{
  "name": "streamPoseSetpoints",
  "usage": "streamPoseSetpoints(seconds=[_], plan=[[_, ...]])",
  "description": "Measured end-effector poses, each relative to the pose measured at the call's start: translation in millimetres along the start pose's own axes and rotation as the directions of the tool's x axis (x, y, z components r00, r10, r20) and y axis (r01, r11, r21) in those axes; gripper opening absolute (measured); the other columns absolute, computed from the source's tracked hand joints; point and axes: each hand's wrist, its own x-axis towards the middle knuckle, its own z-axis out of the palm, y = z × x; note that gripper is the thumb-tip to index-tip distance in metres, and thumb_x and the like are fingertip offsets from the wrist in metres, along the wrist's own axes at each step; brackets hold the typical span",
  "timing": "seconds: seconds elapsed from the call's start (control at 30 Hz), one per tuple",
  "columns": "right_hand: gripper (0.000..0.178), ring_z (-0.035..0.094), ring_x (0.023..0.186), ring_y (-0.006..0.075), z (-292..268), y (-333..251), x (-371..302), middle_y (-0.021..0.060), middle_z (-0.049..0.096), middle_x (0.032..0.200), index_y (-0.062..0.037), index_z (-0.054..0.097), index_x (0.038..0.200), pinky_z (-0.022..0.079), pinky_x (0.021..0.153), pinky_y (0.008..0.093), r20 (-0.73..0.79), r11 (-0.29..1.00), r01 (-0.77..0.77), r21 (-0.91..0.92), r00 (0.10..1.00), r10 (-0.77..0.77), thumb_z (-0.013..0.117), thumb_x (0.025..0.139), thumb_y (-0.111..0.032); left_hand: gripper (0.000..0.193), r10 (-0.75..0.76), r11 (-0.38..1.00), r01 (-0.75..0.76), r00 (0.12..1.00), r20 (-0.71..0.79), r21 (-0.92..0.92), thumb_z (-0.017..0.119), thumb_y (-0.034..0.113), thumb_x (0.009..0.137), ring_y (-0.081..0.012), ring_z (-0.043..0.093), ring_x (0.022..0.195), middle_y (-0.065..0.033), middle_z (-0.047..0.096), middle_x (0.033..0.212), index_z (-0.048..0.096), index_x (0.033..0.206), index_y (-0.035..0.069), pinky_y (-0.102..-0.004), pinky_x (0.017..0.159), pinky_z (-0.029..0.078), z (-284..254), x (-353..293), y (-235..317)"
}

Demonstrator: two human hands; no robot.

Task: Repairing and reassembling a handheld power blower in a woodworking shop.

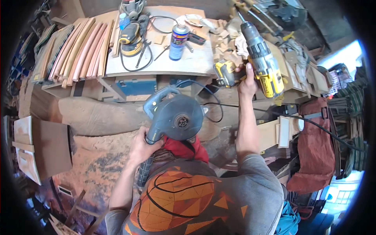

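My left hand [145, 148] is closed around the outlet neck of a dark blue-grey electric blower [172, 117]. The blower hangs in front of my body, its round fan housing facing up and its ribbed black nozzle pointing down towards my shirt. Out at the right, my right hand [247, 81] grips a yellow and black cordless drill [260, 55] by its handle. A thin bit points up and away from me, and the yellow battery [224, 72] shows left of my fingers. Part of the drill's grip is hidden behind my hand.
On the workbench [192, 66] ahead stand a blue spray can [178, 43] and a yellow and black sander [131, 39] with its cord. Curved wooden strips [84, 51] lie at the left, wood offcuts [225, 47] at the right. A black cable [305, 117] crosses the right side.
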Motion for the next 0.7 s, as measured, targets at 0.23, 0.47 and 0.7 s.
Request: streamPoseSetpoints(seconds=[0.23, 0.47, 0.7], plan=[[0.032, 0.067, 0.076, 0.0188, -36.6, -60.2, -53.2, 0.0101, 0.067, 0.091, 0.0008, 0.061, 0.121, 0.059, 0.067, 0.0321, -0.003, 0.988, -0.079, 0.134, 0.997, 0.080, 0.070, 0.095, -0.017, 0.057, 0.025, 0.990, -0.014, 0.997, -0.075, 0.137, 0.085, 0.027, 0.077, -0.0323, 0.071, 0.098, -0.0200, 0.072, 0.102, 0.059, 0.121, 0.000, -0.0384, 0.088, 0.054, 17.5, -19.0, 21.1], [0.028, 0.065, 0.079, 0.0200, -57.5, -76.2, -107.6, 0.0112, 0.068, 0.100, 0.0021, 0.061, 0.119, 0.057, 0.070, 0.0336, 0.012, 0.997, -0.028, -0.068, 1.000, 0.029, 0.070, 0.093, -0.007, 0.058, 0.190, 0.888, -0.265, 0.956, 0.225, 0.376, 0.077, 0.021, 0.077, -0.0418, 0.066, 0.103, -0.0252, 0.069, 0.106, 0.058, 0.128, 0.004, -0.0482, 0.089, 0.053, 22.3, -41.0, 3.6], [0.033, 0.067, 0.088, 0.0207, -63.9, -65.2, -140.2, 0.0081, 0.070, 0.103, -0.0017, 0.064, 0.121, 0.055, 0.081, 0.0350, 0.133, 0.973, -0.103, -0.205, 0.982, 0.131, 0.075, 0.091, -0.006, 0.059, 0.270, 0.876, -0.362, 0.916, 0.297, 0.319, 0.075, 0.013, 0.078, -0.0427, 0.061, 0.115, -0.0263, 0.064, 0.123, 0.055, 0.132, -0.001, -0.0461, 0.099, 0.050, 6.9, -42.4, 6.1]])
